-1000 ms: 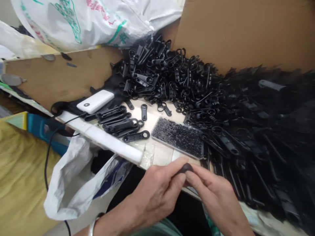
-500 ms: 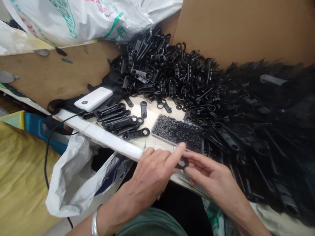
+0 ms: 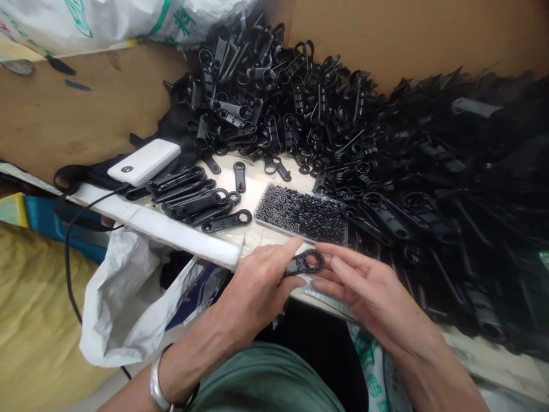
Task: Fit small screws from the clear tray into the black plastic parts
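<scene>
My left hand (image 3: 263,280) grips a black plastic ring-ended arm (image 3: 312,261) over the table's front edge, thumb below it and fingers above. The toothed ring points right; the other end is hidden in the palm. My right hand (image 3: 364,286) closes on the ring's right side with thumb and fingertips. Just beyond the hands is a clear shallow box (image 3: 302,213) full of tiny dark metal pieces. Left of it, several similar black arms (image 3: 195,200) lie in a row, and a single short one (image 3: 239,176) stands apart behind them.
A large heap of black plastic parts (image 3: 274,103) fills the back and right of the table. A white power bank (image 3: 143,162) with a black cable (image 3: 71,269) sits at left. Cardboard walls (image 3: 386,40) stand behind. An open white sack (image 3: 115,303) hangs below the edge.
The ring-ended arm has risen and turned, so its ring now shows between my hands. The right fingers have shifted along the ring. The whole view has moved slightly downward.
</scene>
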A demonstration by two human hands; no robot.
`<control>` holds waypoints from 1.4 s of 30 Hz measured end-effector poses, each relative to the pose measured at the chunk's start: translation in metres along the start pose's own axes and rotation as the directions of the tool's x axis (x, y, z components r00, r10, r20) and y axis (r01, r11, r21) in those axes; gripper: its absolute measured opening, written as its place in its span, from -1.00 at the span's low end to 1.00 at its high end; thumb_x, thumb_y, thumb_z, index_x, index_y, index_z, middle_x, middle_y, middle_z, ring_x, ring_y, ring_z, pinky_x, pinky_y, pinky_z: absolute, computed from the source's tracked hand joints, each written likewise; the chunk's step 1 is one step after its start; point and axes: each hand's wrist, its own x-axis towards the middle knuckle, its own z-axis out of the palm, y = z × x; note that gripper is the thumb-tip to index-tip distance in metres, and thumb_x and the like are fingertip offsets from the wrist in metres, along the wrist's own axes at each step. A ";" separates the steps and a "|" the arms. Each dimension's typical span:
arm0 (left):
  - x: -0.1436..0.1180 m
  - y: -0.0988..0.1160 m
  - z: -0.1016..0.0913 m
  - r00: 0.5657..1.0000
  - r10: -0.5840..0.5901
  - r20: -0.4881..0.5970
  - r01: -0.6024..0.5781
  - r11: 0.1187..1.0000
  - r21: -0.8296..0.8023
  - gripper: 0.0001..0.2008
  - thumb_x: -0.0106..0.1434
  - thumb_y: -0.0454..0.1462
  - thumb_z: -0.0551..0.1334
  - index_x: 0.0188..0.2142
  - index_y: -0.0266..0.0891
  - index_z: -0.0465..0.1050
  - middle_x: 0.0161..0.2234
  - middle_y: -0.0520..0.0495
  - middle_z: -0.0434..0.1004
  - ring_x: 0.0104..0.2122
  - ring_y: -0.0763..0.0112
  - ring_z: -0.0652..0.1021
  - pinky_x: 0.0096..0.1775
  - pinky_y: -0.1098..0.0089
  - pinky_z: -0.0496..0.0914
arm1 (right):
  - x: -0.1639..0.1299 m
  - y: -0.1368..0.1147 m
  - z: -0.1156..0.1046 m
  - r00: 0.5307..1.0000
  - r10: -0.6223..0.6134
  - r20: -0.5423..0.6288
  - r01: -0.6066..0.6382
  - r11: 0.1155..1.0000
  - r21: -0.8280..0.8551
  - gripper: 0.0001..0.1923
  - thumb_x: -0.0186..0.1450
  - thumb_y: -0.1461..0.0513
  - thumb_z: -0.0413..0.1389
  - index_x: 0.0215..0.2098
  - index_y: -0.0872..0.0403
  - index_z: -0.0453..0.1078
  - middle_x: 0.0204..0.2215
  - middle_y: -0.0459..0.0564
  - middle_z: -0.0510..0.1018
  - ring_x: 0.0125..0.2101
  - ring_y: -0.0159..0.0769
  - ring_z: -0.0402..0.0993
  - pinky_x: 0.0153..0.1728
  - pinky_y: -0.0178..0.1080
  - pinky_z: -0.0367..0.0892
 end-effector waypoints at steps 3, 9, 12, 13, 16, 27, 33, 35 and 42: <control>0.001 0.006 -0.004 1.000 -0.003 0.006 0.003 0.998 -0.064 -0.55 0.17 -0.36 0.32 0.04 -0.15 0.28 -0.14 -0.02 0.57 -0.18 0.37 0.58 -0.20 0.46 0.46 | 0.001 0.003 0.001 1.000 0.024 0.010 -0.025 0.994 0.108 -0.64 0.27 0.14 0.23 -0.03 0.17 0.47 -0.15 0.16 0.55 -0.08 -0.15 0.47 -0.05 -0.21 0.43; 0.001 0.011 -0.008 0.997 -0.069 0.021 0.071 0.987 -0.142 -0.55 0.10 -0.40 0.35 -0.03 -0.09 0.35 -0.19 0.08 0.60 -0.22 0.41 0.59 -0.29 0.53 0.44 | 0.002 0.006 0.003 0.999 0.033 0.032 -0.037 0.990 0.138 -0.66 0.25 0.14 0.25 -0.07 0.16 0.51 -0.14 0.18 0.55 -0.09 -0.14 0.47 -0.04 -0.21 0.41; 0.000 0.011 -0.008 0.995 -0.091 0.029 0.095 0.983 -0.160 -0.56 0.11 -0.40 0.35 -0.03 -0.08 0.37 -0.16 0.09 0.59 -0.20 0.41 0.59 -0.27 0.53 0.44 | 0.001 0.007 0.004 0.999 0.046 0.024 -0.049 0.990 0.130 -0.66 0.23 0.13 0.26 -0.09 0.16 0.52 -0.15 0.18 0.55 -0.11 -0.13 0.49 -0.06 -0.21 0.42; 0.000 0.011 -0.008 0.995 -0.095 0.030 0.099 0.981 -0.165 -0.57 0.11 -0.39 0.35 -0.03 -0.08 0.37 -0.16 0.08 0.59 -0.20 0.41 0.59 -0.26 0.52 0.44 | 0.001 0.007 0.004 0.999 0.046 0.017 -0.048 0.990 0.131 -0.66 0.23 0.13 0.27 -0.09 0.16 0.53 -0.15 0.18 0.55 -0.12 -0.13 0.49 -0.06 -0.21 0.43; 0.000 0.009 -0.008 0.993 -0.114 0.042 0.119 0.981 -0.156 -0.60 0.16 -0.32 0.33 -0.01 -0.11 0.37 -0.15 0.03 0.59 -0.21 0.37 0.59 -0.26 0.48 0.45 | 0.002 0.008 0.005 0.999 0.043 0.017 -0.045 0.988 0.144 -0.66 0.22 0.14 0.27 -0.10 0.17 0.52 -0.13 0.19 0.54 -0.09 -0.12 0.48 -0.05 -0.20 0.42; 0.005 0.008 -0.010 0.995 -0.074 0.071 0.080 0.993 -0.082 -0.66 0.21 -0.20 0.30 -0.02 -0.08 0.40 -0.26 0.05 0.60 -0.34 0.41 0.59 -0.34 0.48 0.43 | -0.002 0.002 0.008 1.000 -0.015 -0.002 0.015 1.000 0.017 -0.61 0.23 0.10 0.26 -0.04 0.12 0.48 -0.13 0.12 0.55 -0.08 -0.10 0.47 -0.03 -0.06 0.43; 0.010 0.013 -0.011 0.997 0.015 0.081 -0.011 0.999 -0.042 -0.63 0.19 -0.28 0.32 -0.01 -0.08 0.35 -0.28 0.10 0.59 -0.34 0.44 0.58 -0.27 0.48 0.42 | 0.000 -0.007 0.005 0.994 0.007 0.106 0.012 0.985 -0.173 -0.61 0.19 0.12 0.29 -0.06 0.13 0.48 -0.20 0.09 0.57 -0.25 -0.20 0.54 -0.26 -0.26 0.51; 0.009 0.013 -0.009 0.996 0.031 0.081 -0.027 0.999 -0.040 -0.66 0.20 -0.30 0.30 -0.02 -0.08 0.35 -0.27 0.10 0.59 -0.33 0.45 0.58 -0.28 0.48 0.41 | 0.001 -0.005 0.006 0.995 0.017 0.094 0.001 0.983 -0.186 -0.62 0.17 0.11 0.30 -0.11 0.14 0.50 -0.27 0.07 0.58 -0.33 -0.25 0.55 -0.32 -0.30 0.50; 0.007 0.013 0.000 0.998 0.052 0.030 -0.053 0.998 0.041 -0.66 0.23 -0.31 0.26 0.00 -0.17 0.30 -0.19 0.00 0.60 -0.28 0.38 0.59 -0.26 0.40 0.44 | 0.001 0.006 0.019 0.994 -0.008 -0.109 0.007 1.000 -0.013 -0.58 0.06 0.11 0.37 -0.16 0.14 0.52 -0.25 0.06 0.58 -0.22 -0.13 0.54 -0.18 -0.18 0.50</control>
